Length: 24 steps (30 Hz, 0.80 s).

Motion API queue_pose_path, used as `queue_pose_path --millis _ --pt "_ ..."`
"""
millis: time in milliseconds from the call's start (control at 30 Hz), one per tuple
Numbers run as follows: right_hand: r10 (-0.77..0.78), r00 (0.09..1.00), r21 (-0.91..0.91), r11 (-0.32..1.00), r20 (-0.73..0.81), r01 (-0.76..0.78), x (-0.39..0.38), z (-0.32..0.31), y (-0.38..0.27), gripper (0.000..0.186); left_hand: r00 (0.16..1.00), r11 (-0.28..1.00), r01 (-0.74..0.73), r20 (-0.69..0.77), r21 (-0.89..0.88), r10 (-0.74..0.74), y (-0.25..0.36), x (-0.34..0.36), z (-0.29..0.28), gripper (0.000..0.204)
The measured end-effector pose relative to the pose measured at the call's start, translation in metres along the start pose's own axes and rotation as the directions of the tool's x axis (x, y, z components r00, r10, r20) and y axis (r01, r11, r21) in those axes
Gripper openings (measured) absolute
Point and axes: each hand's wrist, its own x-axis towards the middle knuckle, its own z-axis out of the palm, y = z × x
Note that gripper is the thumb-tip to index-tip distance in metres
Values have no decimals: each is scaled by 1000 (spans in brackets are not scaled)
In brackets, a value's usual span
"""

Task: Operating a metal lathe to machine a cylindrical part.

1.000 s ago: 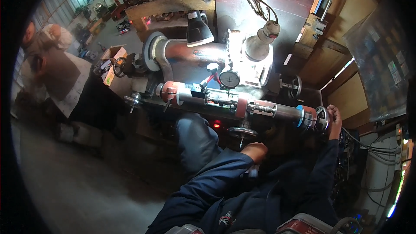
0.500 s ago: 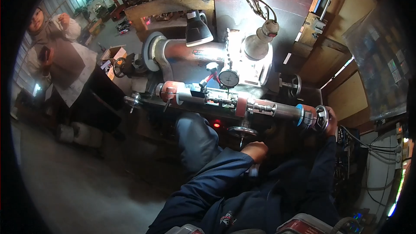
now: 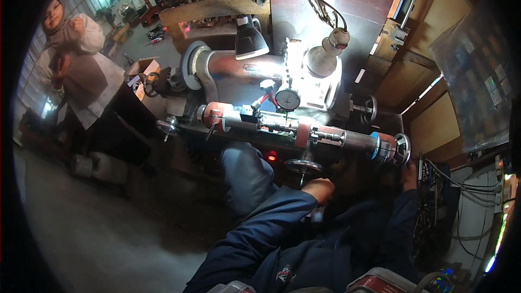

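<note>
Reading the clock from mid-view, saw the right hand [image 3: 409, 177] between three and four o'clock, close below one spoked handwheel [image 3: 402, 149] at three; could not tell contact from a slight gap, nor the spread of the dim fingers. Found the left hand [image 3: 319, 190] between four and five, near a second handwheel [image 3: 304, 166] at four; could not tell its state, with fingertips hidden. Counted three further handwheels, toward nine [image 3: 169, 125], ten [image 3: 152, 83] and between two and three [image 3: 372, 108]. Noted two reddish collars, between nine and ten [image 3: 215, 114] and at three [image 3: 386, 146]; one dial gauge [image 3: 287, 100] between one and two; two lamps, at twelve [image 3: 249, 40] and one [image 3: 321, 61]; one co-worker [image 3: 87, 76] at ten.
</note>
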Motion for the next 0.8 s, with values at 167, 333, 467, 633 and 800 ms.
queue_pose_path --millis 167,333,467,633,800 --pt "1 997 296 955 80 -24 -20 1 -39 22 1000 1000 8 27 -21 -7 2 1 -2 32" --pt "67 992 331 939 105 -98 -29 1 -61 25 999 999 -6 43 37 4 5 -2 -7 32" --pt "-12 1000 371 929 29 1 -29 9 -43 28 999 1000 10 31 25 -11 2 6 0 32" --pt "-32 997 472 882 65 -3 -30 9 -41 32 996 1000 26 84 10 -27 2 6 -1 30" --pt "-1 999 187 982 -35 7 -38 -5 -62 26 999 1000 26 38 -9 -26 3 -5 -5 31"
